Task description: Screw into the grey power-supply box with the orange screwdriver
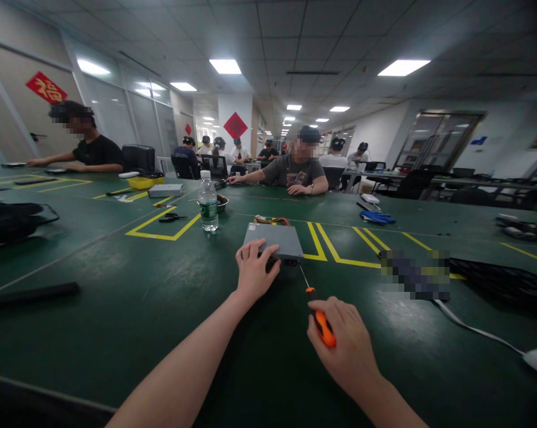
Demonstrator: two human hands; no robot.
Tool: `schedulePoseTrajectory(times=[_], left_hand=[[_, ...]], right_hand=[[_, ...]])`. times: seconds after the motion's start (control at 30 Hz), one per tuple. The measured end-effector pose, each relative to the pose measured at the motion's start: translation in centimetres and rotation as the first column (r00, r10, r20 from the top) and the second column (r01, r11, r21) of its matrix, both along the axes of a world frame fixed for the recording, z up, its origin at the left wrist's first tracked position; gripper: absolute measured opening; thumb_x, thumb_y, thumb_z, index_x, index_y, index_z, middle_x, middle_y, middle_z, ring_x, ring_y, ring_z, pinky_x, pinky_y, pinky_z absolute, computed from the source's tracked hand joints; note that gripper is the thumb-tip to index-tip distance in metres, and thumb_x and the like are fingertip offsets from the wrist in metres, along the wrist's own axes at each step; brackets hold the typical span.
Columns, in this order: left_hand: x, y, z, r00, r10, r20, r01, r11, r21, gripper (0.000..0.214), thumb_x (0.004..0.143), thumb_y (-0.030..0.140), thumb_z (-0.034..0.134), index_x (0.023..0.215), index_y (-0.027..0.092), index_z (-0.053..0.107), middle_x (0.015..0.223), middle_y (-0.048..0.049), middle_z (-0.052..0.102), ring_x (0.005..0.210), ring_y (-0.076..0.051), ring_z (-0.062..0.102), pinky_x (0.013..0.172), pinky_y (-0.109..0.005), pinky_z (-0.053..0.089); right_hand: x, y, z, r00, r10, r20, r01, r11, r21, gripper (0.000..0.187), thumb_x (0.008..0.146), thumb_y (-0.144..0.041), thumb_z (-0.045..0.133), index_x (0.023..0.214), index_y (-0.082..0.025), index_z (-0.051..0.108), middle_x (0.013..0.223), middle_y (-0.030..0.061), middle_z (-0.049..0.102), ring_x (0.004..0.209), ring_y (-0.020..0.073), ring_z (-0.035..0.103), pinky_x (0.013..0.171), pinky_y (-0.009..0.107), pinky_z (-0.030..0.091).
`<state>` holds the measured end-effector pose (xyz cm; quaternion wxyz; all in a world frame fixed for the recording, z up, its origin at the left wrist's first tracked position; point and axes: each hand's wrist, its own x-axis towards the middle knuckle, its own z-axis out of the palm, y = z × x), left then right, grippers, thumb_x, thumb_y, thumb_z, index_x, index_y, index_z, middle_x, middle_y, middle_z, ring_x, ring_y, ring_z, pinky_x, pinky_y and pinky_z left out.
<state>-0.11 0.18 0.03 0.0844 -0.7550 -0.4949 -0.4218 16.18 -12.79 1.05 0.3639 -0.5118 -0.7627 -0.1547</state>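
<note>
A grey metal computer power supply [279, 241] lies on the green table in front of me, with a bundle of coloured wires [272, 220] at its far side. My left hand [256, 267] grips its near left part, fingers over the top and thumb at the near side. In my right hand [344, 336] is a screwdriver [324, 328] with an orange and black handle. Its thin shaft points up and left to the near right corner of the power supply. Whether the tip touches the casing I cannot tell.
A clear water bottle [209, 205] stands left of the power supply, before a bowl [222, 204]. Black pliers [172, 218] lie farther left. Blue gloves [377, 217] and a white cable [468, 327] are at right. Across the table sits a person [295, 169]; another person [92, 145] sits far left.
</note>
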Motion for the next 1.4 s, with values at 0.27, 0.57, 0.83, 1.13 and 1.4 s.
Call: schedulePoseTrajectory(times=[0.27, 0.57, 0.83, 1.13, 1.4], left_hand=[[0.0, 0.0, 0.0, 1.0, 0.0, -0.005, 0.0, 1.0, 0.0, 0.034, 0.08, 0.036, 0.053, 0.113, 0.032, 0.053, 0.123, -0.0053, 0.044, 0.117, -0.026, 0.033, 0.096, -0.046, 0.027], [0.1, 0.1, -0.1, 1.0, 0.007, 0.001, -0.007, 1.0, 0.008, 0.034, 0.079, 0.035, 0.055, 0.113, 0.033, 0.054, 0.122, -0.0052, 0.045, 0.117, -0.026, 0.034, 0.095, -0.046, 0.028], [0.1, 0.0, 0.0, 1.0, 0.001, 0.005, -0.001, 1.0, 0.008, 0.035, 0.078, 0.034, 0.055, 0.113, 0.032, 0.054, 0.122, -0.0054, 0.045, 0.116, -0.026, 0.034, 0.095, -0.047, 0.027], [0.1, -0.1, 0.1, 1.0, -0.007, 0.014, 0.007, 1.0, 0.001, 0.035, 0.078, 0.034, 0.055, 0.113, 0.032, 0.054, 0.121, -0.0056, 0.045, 0.116, -0.026, 0.034, 0.095, -0.047, 0.027], [0.1, -0.1, 0.2, 1.0, -0.008, 0.018, 0.008, 1.0, -0.003, 0.035, 0.078, 0.033, 0.055, 0.113, 0.032, 0.054, 0.122, -0.0053, 0.044, 0.116, -0.026, 0.034, 0.096, -0.047, 0.027]], right_hand=[[0.0, -0.1, 0.2, 1.0, -0.009, -0.011, 0.009, 0.999, -0.032, 0.02, 0.085, -0.032, 0.046, 0.097, -0.018, 0.053, 0.08, 0.0035, 0.055, 0.071, 0.0169, 0.052, 0.065, 0.031, 0.039], [0.2, 0.1, -0.1, 1.0, 0.009, 0.008, -0.009, 0.998, 0.06, 0.009, 0.082, -0.023, 0.047, 0.09, -0.019, 0.05, 0.074, 0.002, 0.055, 0.067, 0.0156, 0.053, 0.065, 0.031, 0.04], [0.0, 0.1, 0.1, 0.994, 0.108, 0.018, -0.109, 0.99, 0.085, 0.012, 0.083, -0.021, 0.048, 0.095, -0.018, 0.049, 0.077, 0.0027, 0.056, 0.071, 0.0157, 0.053, 0.067, 0.03, 0.04], [-0.8, 0.7, -0.3, 0.988, 0.144, 0.062, -0.144, 0.99, 0.004, 0.015, 0.084, -0.018, 0.047, 0.099, -0.018, 0.049, 0.081, 0.0028, 0.055, 0.072, 0.0154, 0.052, 0.069, 0.032, 0.04], [-0.9, 0.8, -0.3, 0.988, 0.137, 0.07, -0.138, 0.99, 0.004, 0.016, 0.085, -0.018, 0.046, 0.101, -0.018, 0.047, 0.082, 0.0029, 0.054, 0.073, 0.0156, 0.052, 0.069, 0.032, 0.039]])
